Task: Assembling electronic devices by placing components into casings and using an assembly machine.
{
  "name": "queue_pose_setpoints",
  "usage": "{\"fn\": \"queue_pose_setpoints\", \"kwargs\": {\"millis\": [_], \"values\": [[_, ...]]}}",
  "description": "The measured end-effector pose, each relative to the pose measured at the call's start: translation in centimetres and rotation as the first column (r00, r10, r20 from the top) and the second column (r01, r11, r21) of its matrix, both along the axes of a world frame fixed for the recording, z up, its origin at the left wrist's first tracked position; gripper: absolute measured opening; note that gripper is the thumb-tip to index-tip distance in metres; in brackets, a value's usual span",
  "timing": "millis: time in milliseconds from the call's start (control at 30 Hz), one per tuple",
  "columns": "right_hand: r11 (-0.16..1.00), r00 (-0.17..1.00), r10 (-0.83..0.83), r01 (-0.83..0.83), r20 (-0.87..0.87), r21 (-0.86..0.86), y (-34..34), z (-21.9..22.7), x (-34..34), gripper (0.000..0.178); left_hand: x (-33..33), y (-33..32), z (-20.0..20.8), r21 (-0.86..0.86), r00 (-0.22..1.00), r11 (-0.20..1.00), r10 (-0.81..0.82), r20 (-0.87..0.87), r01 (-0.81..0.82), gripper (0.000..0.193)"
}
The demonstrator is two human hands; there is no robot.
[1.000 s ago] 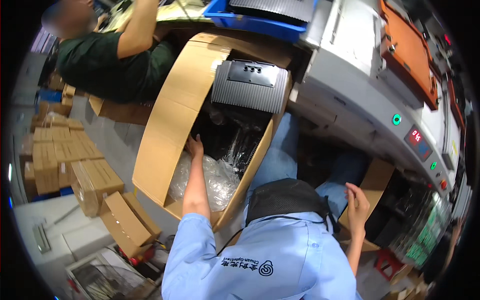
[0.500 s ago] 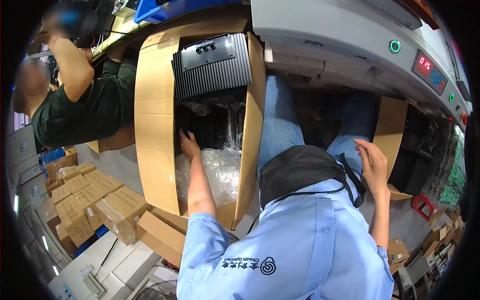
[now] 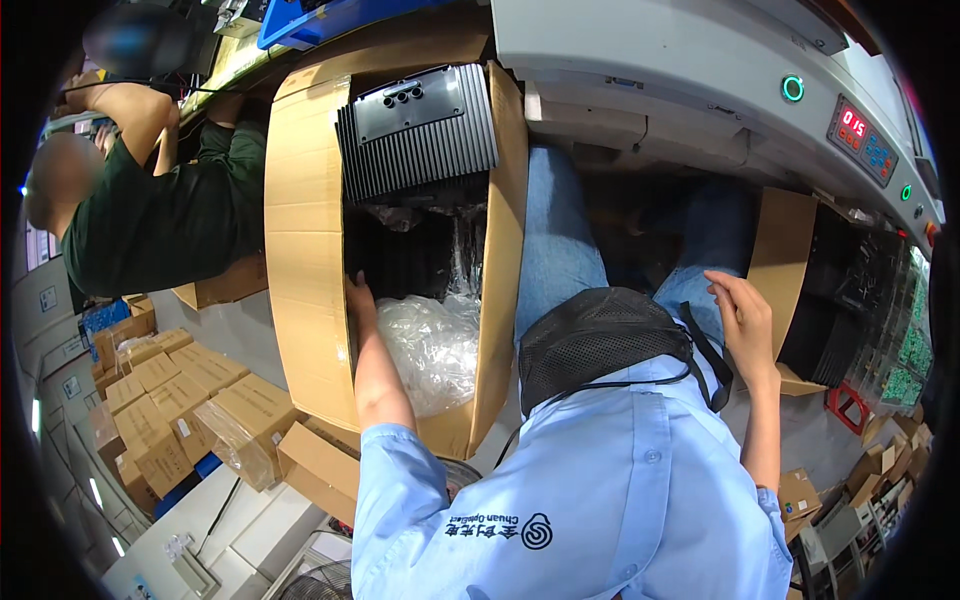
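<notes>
My left hand (image 3: 360,296) reaches down into a tall open carton (image 3: 305,235), close along its left inner wall. Most of its fingers are lost against the wall and the dark inside. Beside my wrist lies crumpled clear plastic wrap (image 3: 430,350). A black finned metal housing (image 3: 418,135) with three round ports rests at the far end of the carton, above dark contents (image 3: 420,250). My right hand (image 3: 744,312) hovers by my right thigh, its fingers loosely bent and apart, with nothing visible in it.
A grey machine (image 3: 680,60) with a lit panel stands ahead. To my right is another carton (image 3: 780,260) with black parts. A co-worker in a dark shirt (image 3: 160,230) sits at the left; closed cartons (image 3: 160,410) are stacked behind. A blue bin (image 3: 310,22) stands far ahead.
My left hand has shifted left inside the carton, from over the dark contents to the left wall. My right hand has barely moved. The co-worker's head and arm have shifted slightly.
</notes>
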State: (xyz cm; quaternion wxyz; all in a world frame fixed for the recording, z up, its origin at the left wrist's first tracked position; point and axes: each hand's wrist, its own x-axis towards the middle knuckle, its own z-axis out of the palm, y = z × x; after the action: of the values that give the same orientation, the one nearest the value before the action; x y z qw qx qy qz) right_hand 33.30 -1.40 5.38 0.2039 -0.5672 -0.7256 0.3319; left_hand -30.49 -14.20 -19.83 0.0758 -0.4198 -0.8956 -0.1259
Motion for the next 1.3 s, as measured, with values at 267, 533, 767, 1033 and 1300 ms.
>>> {"fn": "queue_pose_setpoints", "kwargs": {"millis": [267,533,767,1033,1300], "values": [[0.984,0.999,0.036,-0.042,0.037,0.174,-0.1,-1.9,0.2,0.023,10.2,3.2,8.1,-0.13,0.961,0.981,0.17,0.216,-0.145,0.037],[0.983,1.0,-0.02,0.024,-0.023,0.182,1.0,3.2,2.6,0.02,17.2,0.3,19.4,0.144,0.822,0.949,-0.314,0.476,0.28,0.034],[0.786,0.817,-0.532,0.574,-0.223,0.229,0.9,11.5,11.2,0.02,13.0,-10.0,20.9,0.367,0.493,0.911,-0.236,0.837,-0.188,0.043],[0.926,0.866,-0.378,0.354,0.328,0.132,6.2,9.4,25.8,0.017,32.9,7.0,25.8,0.547,-0.647,0.795,-0.565,0.512,-0.262,0.068],[0.987,0.784,-0.133,0.162,0.607,0.007,9.4,3.5,28.5,0.023,42.2,8.8,27.3,0.156,-0.752,0.983,-0.173,0.636,-0.093,0.058]]}}
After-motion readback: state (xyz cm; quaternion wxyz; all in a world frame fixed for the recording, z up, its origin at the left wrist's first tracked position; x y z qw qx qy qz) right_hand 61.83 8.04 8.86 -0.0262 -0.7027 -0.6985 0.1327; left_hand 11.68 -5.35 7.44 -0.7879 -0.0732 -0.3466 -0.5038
